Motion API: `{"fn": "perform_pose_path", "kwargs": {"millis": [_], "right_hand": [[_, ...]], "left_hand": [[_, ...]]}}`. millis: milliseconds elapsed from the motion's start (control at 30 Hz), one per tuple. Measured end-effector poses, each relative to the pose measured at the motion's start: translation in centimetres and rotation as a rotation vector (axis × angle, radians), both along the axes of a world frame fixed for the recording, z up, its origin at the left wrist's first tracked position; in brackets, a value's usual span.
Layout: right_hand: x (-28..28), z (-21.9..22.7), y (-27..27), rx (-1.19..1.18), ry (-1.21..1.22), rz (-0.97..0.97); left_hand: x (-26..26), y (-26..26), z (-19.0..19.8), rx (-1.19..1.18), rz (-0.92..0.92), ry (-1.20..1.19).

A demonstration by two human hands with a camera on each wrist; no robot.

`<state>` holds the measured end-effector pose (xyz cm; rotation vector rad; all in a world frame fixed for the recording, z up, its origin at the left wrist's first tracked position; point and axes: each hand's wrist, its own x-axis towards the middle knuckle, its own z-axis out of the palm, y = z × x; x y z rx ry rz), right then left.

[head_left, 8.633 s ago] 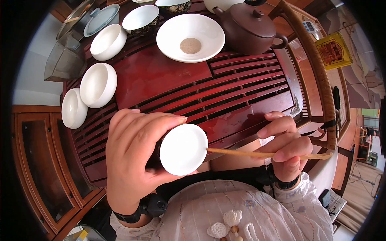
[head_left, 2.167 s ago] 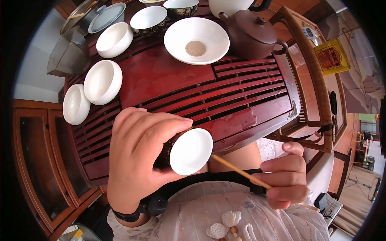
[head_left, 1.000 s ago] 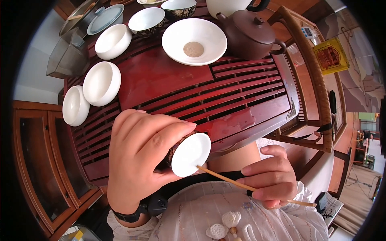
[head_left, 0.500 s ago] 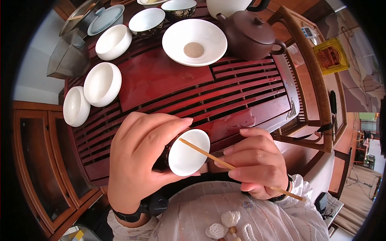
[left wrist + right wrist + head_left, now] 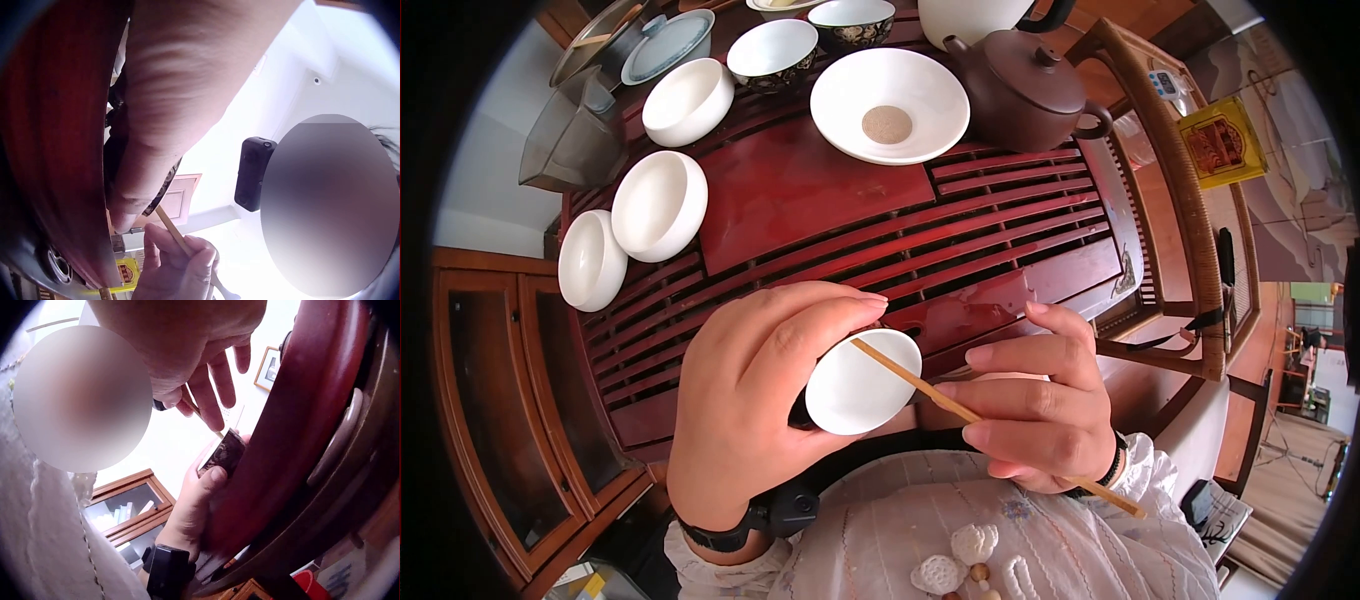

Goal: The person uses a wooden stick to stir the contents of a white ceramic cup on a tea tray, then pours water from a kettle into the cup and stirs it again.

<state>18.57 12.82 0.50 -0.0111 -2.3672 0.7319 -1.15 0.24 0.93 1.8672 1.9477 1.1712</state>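
Note:
My left hand grips a small cup from its side, its white mouth tilted toward me. The dark patterned outside of the cup shows in the right wrist view. My right hand pinches a thin bamboo tea stick between thumb and fingers, little finger raised. One end of the stick lies across the cup's mouth, at its upper rim; the other end sticks out below the right hand. In the left wrist view, my right hand holds the stick beneath the cup's patterned edge.
A red slatted tea tray lies beyond my hands. On it stand a wide white bowl, a brown teapot, white cups and dark patterned bowls. A glass pitcher is at the left, a rattan chair at the right.
The stick's tip first met the cup's right rim, then drew apart from it, then came back and moved up across the mouth. The right hand has shifted left; the left still grips the cup.

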Motion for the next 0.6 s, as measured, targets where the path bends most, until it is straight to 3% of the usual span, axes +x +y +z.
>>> {"fn": "perform_pose_path", "kwargs": {"millis": [467,600], "right_hand": [[0.8,-0.4,0.8,-0.032,-0.002,0.018],[1.9,-0.6,1.1,-0.212,0.092,0.062]], "left_hand": [[-0.2,-0.3,0.3,-0.043,-0.028,0.084],[-0.3,-0.5,0.4,-0.057,0.004,0.094]]}}
